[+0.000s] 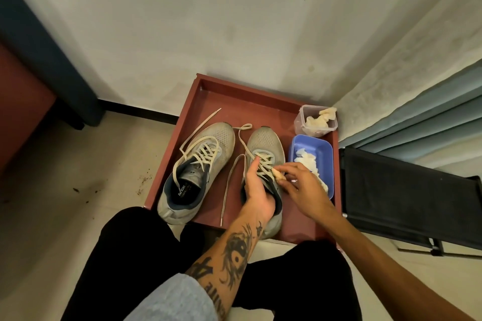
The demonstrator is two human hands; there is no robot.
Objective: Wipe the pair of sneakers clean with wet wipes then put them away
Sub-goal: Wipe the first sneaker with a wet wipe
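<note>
Pale tiled floor under a white wall, red tray (234, 101) at frame centre. Inside it, one sneaker (195, 172) centre-left, second sneaker (266, 143) just right (laces loose). Left hand (257, 190) gripping the second sneaker's collar; right hand (300, 185) pinching a wipe (277, 174) against its laces. Blue tub (313, 143) alongside, right.

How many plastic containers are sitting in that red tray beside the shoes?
2. A clear square plastic tub stands in the red tray's far right corner; a blue rectangular plastic dish sits nearer, beside the right grey mesh sneaker. None appears hidden.
</note>
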